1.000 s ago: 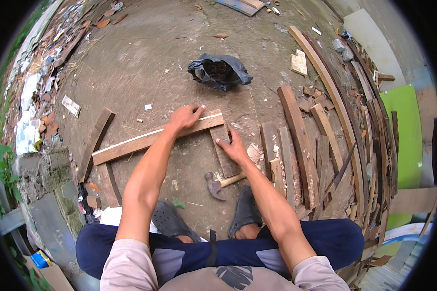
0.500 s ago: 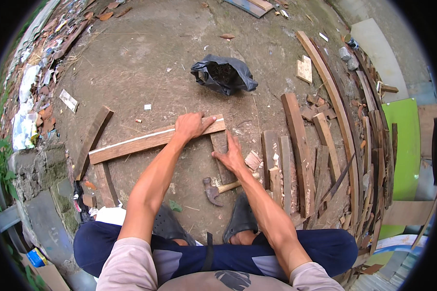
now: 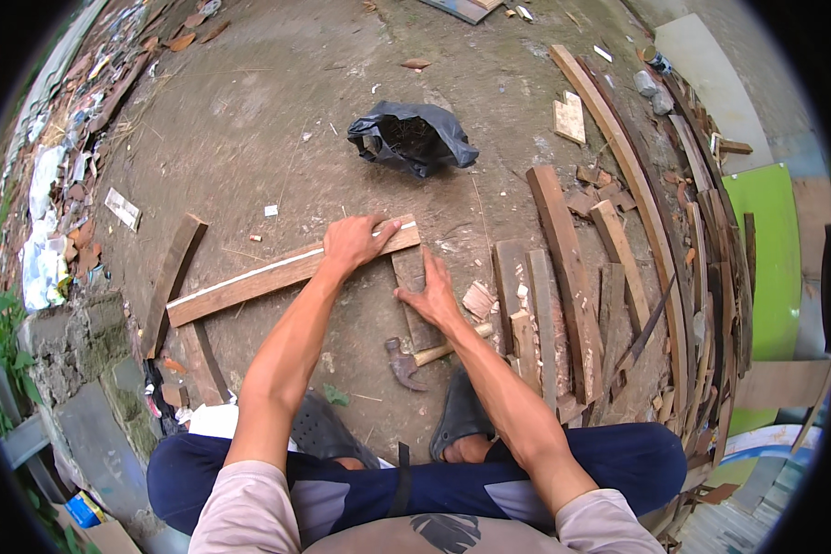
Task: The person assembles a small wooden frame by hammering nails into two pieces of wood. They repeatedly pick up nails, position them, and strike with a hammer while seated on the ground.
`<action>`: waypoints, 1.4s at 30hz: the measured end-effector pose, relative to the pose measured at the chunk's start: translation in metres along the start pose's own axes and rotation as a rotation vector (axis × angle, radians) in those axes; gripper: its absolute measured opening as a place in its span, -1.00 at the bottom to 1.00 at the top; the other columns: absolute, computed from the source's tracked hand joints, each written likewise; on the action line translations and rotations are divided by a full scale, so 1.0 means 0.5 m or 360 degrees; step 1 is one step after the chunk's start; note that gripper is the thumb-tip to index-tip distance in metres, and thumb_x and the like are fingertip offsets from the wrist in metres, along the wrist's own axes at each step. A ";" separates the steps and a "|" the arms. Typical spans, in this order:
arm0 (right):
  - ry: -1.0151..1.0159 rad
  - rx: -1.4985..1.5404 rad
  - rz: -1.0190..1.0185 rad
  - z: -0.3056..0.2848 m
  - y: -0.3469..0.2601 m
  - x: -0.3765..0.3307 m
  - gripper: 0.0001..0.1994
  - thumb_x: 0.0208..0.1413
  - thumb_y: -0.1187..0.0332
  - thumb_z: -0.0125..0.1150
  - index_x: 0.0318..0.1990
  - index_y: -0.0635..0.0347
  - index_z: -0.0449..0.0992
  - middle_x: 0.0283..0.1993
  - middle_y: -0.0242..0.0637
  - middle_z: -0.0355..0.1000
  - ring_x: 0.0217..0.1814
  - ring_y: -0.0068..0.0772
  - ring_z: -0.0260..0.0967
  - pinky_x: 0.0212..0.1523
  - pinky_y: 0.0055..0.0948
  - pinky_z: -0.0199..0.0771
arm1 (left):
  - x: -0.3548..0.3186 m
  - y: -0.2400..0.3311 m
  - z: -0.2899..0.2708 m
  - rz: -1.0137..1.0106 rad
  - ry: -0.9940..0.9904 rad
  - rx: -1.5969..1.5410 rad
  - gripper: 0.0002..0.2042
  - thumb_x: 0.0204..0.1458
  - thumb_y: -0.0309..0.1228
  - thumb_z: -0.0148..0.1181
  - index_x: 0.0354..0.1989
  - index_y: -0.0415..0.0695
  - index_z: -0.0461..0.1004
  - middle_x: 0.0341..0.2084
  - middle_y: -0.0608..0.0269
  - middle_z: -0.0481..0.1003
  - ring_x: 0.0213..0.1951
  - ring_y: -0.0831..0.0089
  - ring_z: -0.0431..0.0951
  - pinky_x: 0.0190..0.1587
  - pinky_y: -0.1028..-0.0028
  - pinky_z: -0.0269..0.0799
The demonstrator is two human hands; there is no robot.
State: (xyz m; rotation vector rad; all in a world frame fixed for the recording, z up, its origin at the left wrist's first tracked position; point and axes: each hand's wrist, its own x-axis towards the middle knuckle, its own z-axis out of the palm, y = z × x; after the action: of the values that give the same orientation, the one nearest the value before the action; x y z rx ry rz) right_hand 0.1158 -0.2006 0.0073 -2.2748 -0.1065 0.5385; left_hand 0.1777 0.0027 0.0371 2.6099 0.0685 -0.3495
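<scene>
A long wooden plank (image 3: 258,283) with a white stripe along its upper edge lies slantwise in front of me. My left hand (image 3: 353,243) grips it near its right end, fingers over the far edge and thumb stretched along the top. Under that end runs a shorter board (image 3: 410,277) pointing toward me. My right hand (image 3: 431,294) holds this board, thumb across its face and fingers along its right side. Beneath the plank's left end is another short board (image 3: 203,362). A claw hammer (image 3: 404,365) rests on the ground between my feet, its handle partly under my right forearm.
Beyond the plank stands an opened black plastic bag (image 3: 414,138). Wooden beams (image 3: 568,277) and offcuts lie along the right, near a green panel (image 3: 766,258). A loose timber piece (image 3: 177,277) is at left, by a broken block wall (image 3: 83,369) and scattered litter.
The view has turned slightly, shifting the surroundings in the picture. Both hands keep their places on the plank and the short board.
</scene>
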 end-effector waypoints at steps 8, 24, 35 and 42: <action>-0.0023 0.0036 -0.0108 -0.004 0.018 0.005 0.11 -0.17 0.19 0.60 0.51 0.25 -0.02 0.41 0.14 0.14 0.43 0.30 0.10 0.44 0.01 0.16 | 0.000 -0.002 0.003 0.0034 0.0022 -0.0043 -0.46 0.20 0.21 0.02 -0.05 0.03 0.69 -0.22 -0.05 0.65 -0.12 0.00 0.65 -0.08 0.13 0.54; -0.0059 -0.0047 -0.0060 0.002 0.012 0.008 0.14 -0.18 0.16 0.59 0.50 0.34 -0.05 0.42 0.15 0.10 0.42 0.29 0.10 0.44 -0.03 0.16 | 0.015 0.032 0.069 0.0483 0.0342 0.0137 -0.21 -0.10 0.30 0.32 -0.05 -0.31 0.53 -0.23 -0.10 0.61 -0.19 0.01 0.65 -0.13 0.14 0.56; -0.0055 -0.0097 -0.0177 -0.005 0.024 0.007 0.16 -0.19 0.14 0.62 0.47 0.45 -0.06 0.38 0.24 0.14 0.43 0.29 0.10 0.45 -0.01 0.10 | 0.012 0.034 0.075 0.0489 0.0375 0.0110 -0.27 -0.09 0.27 0.33 -0.14 -0.28 0.54 -0.34 -0.08 0.62 -0.29 0.01 0.67 -0.24 0.15 0.59; -0.0052 -0.0095 -0.0121 0.007 0.032 0.010 0.17 -0.16 0.09 0.60 0.47 0.47 -0.07 0.42 0.27 0.09 0.47 0.28 0.06 0.50 0.00 0.00 | 0.007 0.046 0.080 0.0403 0.0270 0.0216 -0.23 -0.06 0.25 0.32 -0.01 -0.30 0.48 -0.17 -0.07 0.61 -0.11 0.06 0.62 0.02 0.12 0.45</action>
State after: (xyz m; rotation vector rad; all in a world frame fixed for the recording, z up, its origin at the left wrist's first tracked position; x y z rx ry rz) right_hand 0.1176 -0.2079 -0.0079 -2.3103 -0.2271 0.5392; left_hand 0.1742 -0.0369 0.0135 2.7352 -0.2341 -0.0444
